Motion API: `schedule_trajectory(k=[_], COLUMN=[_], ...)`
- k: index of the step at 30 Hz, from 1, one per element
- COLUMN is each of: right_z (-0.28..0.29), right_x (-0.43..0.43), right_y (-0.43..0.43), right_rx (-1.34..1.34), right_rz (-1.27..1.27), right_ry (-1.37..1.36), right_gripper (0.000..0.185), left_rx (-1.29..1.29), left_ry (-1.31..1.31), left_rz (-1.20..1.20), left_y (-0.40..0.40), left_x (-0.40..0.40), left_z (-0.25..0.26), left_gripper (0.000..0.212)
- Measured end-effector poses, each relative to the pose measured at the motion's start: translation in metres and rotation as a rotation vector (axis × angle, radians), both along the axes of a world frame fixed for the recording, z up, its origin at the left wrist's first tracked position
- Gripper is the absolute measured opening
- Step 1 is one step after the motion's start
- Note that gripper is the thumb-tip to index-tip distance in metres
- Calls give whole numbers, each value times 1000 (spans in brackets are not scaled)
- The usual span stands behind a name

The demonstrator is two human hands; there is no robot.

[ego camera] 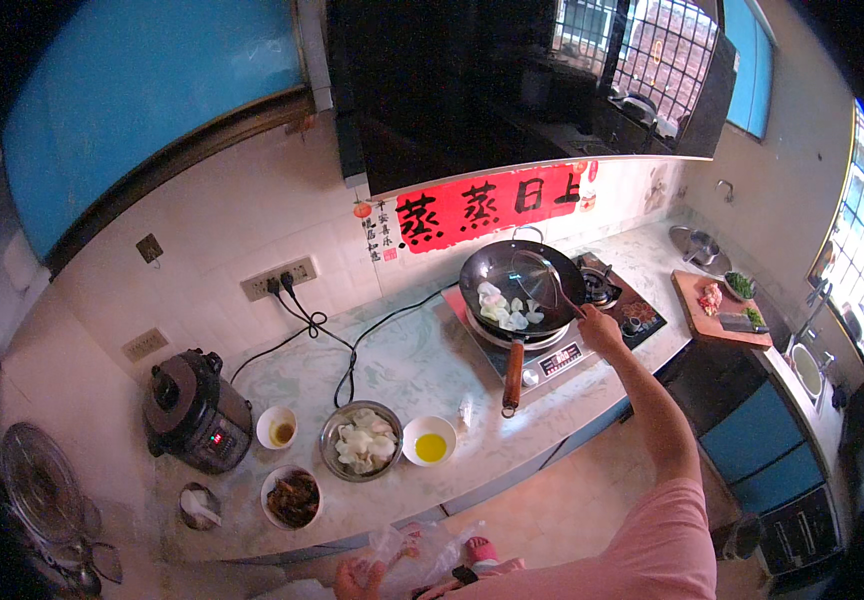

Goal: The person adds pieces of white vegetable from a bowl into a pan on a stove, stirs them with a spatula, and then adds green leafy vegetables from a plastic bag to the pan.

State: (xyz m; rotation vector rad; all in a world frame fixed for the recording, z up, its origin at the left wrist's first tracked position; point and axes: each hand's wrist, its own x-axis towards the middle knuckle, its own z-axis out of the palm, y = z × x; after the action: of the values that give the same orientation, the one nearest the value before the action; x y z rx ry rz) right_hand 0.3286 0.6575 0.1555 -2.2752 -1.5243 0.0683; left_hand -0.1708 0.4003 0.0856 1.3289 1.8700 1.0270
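Observation:
My right hand (601, 328) grips the handle of a wire-mesh skimmer (535, 279), whose head is inside a dark wok (477, 259). Pale, curled pieces that look like prawn crackers (511, 311) lie in the wok, left of the mesh. The wok sits on an induction cooker (503, 360), its wooden handle (513, 375) pointing towards me. At the bottom edge, my left hand (359, 579) is closed on a clear plastic bag (421, 553) and partly cut off by the frame. A steel bowl (325, 457) on the counter holds more of the white crackers.
Left of the cooker stand a bowl of yellow liquid (430, 448), a bowl of dark food (292, 497), a small sauce bowl (276, 427) and an electric pressure cooker (198, 412). Power cords (353, 349) cross the counter. A cleaver (738, 322) lies on the cutting board (702, 319).

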Motion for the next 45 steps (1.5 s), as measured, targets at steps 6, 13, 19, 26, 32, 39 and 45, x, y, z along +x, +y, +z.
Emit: schedule_trajectory(k=[6, 13, 19, 26, 32, 39, 45], right_z=[-8, -32, -43, -48, -61, -41, -20], right_x=[-5, 6, 18, 33, 25, 21, -8], right_y=[13, 20, 18, 18, 30, 20, 7], right_rx=[88, 55, 27, 80, 117, 58, 30], right_rz=[-120, -31, -1, 43, -67, -86, -74], right_ry=[110, 198, 104, 232, 233, 235, 24], right_gripper=[23, 21, 23, 20, 19, 18, 25], left_rx=[94, 23, -71, -97, -75, -45, 20], left_ry=[59, -146, -186, -313, -114, -212, -29], left_rz=[-78, -32, -54, 13, -31, -24, -120], left_y=[4, 3, 4, 2, -1, -4, -3], left_x=[1, -3, 0, 1, -3, 6, 8], left_z=[17, 5, 13, 3, 0, 17, 26], left_gripper=[39, 37, 41, 45, 45, 45, 42])
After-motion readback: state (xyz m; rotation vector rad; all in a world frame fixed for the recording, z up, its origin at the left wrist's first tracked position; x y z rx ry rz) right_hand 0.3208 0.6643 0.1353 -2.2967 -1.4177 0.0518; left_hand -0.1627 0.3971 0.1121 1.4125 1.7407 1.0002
